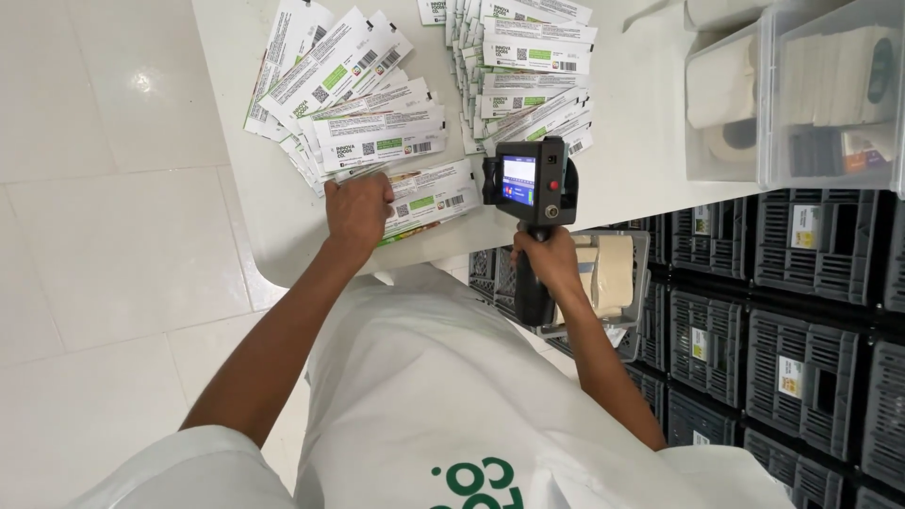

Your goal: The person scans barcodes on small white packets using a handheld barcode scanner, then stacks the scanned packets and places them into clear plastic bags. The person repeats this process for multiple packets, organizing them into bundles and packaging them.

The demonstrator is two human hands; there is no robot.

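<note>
White glossy floor tiles fill the left of the view, and a white tabletop (632, 113) runs from the upper middle to a rounded near corner just ahead of the person's white coat. On that near corner the left hand (358, 209) lies flat, fingers pressed together on the end of a white printed paper sleeve with green patches (429, 200), pinning it to the surface. Just right of it, over the near edge, the right hand (547, 264) is wrapped tightly around the grip of a black handheld printer with a small lit blue screen (530, 181), whose head sits against the sleeve's right end. Beyond the left hand, fanned rows of the same sleeves (368, 113) spread toward the tabletop's far left, and a second overlapping column (528, 66) runs to the far edge. Clear plastic bins holding paper rolls (745, 94) stand at the right edge. Below it, stacked dark grey slatted crates (801, 349) line the right side, one holding rolls of beige tape (608, 273).
</note>
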